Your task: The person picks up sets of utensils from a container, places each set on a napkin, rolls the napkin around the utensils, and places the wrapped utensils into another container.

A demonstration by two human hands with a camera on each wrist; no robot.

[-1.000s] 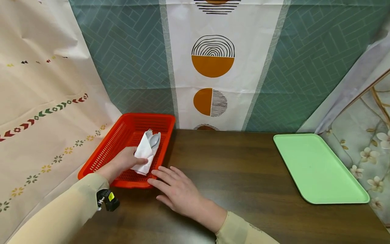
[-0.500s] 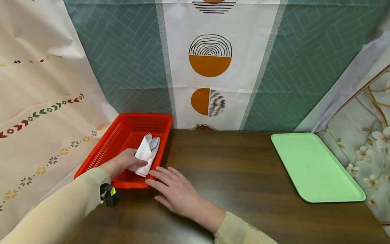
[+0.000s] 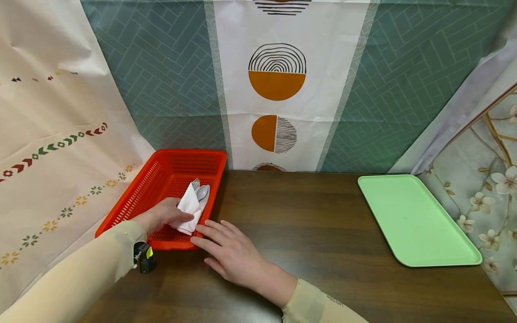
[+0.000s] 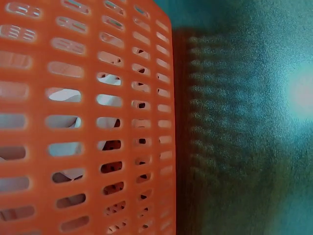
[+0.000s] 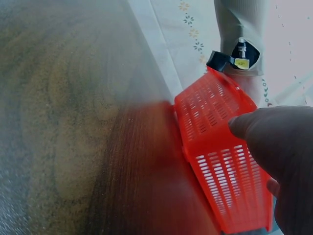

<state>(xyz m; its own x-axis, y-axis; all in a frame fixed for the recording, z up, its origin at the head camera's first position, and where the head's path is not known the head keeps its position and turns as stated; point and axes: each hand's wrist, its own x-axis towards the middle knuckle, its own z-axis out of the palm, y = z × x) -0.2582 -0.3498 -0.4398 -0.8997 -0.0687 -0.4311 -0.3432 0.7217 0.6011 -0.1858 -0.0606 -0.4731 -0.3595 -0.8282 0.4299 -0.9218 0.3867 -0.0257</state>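
Inside the red plastic basket, my left hand grips a white napkin folded around cutlery. A fork's tines and a grey spoon stick out of its far end. The thumb lies across the napkin; the other fingers are mostly hidden beneath. My right hand has its fingers spread, the tips right at the basket's near right corner. In the left wrist view, the basket's slotted wall hides most of the hand and napkin. The right wrist view shows my right hand beside the basket.
A light green tray lies at the right side of the brown wooden table. Patterned cloths hang behind and at both sides, with the cream cloth close to the basket. A black wrist camera sits at my left cuff.
My left hand and the napkin bundle have shifted slightly lower and nearer within the basket. The right hand stays at the basket's corner. The head view has drifted a little.
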